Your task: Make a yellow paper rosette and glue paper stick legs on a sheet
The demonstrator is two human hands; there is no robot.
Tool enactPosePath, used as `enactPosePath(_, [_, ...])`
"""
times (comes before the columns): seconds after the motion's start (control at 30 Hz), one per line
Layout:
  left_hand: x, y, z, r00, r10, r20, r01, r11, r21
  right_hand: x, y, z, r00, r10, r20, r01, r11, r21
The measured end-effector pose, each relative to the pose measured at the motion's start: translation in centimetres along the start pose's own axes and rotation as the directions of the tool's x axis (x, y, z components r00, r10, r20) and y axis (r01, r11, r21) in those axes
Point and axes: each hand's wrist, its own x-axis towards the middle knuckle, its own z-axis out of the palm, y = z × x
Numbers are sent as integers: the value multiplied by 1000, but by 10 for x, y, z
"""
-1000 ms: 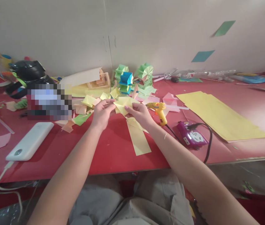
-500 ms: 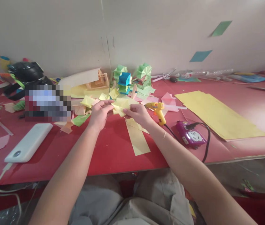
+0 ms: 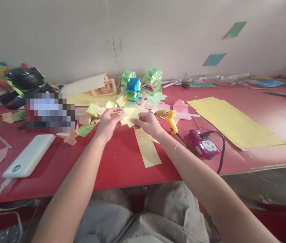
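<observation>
Above the red table, both my hands pinch a folded yellow paper piece. My left hand grips its left side and my right hand grips its right side. Under my hands lie yellow paper strips. Behind them sits a heap of folded yellow, pink and green paper shapes, and further back stand green and blue folded paper models.
A yellow glue gun and a purple power socket with a black cord lie right of my hands. Large yellow sheets lie at the right. A white power bank sits at the left. A black helmet is far left.
My hands have drawn slightly closer together on the yellow piece, and its visible part looks smaller. The view has shifted a little to the right.
</observation>
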Motion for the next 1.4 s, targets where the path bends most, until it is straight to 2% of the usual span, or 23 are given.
enactPosePath(0.13, [0, -4, -4, 998, -39, 48, 34, 994, 103, -1, -1, 0, 1000, -4, 20, 5, 999, -31])
enactPosePath(0.33, [5, -6, -14, 996, 29, 80, -46, 975, 215, -2, -5, 0, 998, 0, 65, 1, 1000, -27])
enactPosePath(0.57, [3, -2, -13, 995, 66, 73, -78, 982, 174, -2, -8, -1, 997, 2, 75, -4, 1000, 22])
enactPosePath(0.7, [1, 1, -12, 997, 57, 51, -67, 975, 213, 0, -3, -1, 997, -3, 74, 0, 999, 37])
enactPosePath(0.83, [0, 3, -13, 987, 13, 163, -49, 974, 222, 0, 0, -3, 997, -8, 76, 8, 1000, 7])
enactPosePath(1.0, [0, 2, -13, 994, 77, 82, -93, 971, 221, -2, -4, -4, 999, -1, 54, -1, 1000, 27])
enactPosePath(1.1, [2, 2, -14, 990, 116, 83, -130, 973, 189, -1, -4, -3, 999, -39, 38, 39, 999, 22])
enactPosePath(1.27, [1, 9, -18, 991, -12, 132, -14, 981, 192, 2, -1, -7, 993, -105, 48, 106, 994, -19])
enactPosePath(1.4, [-2, 18, -21, 986, -89, 141, 58, 976, 209, 2, -3, -12, 994, -89, 69, 91, 996, -21])
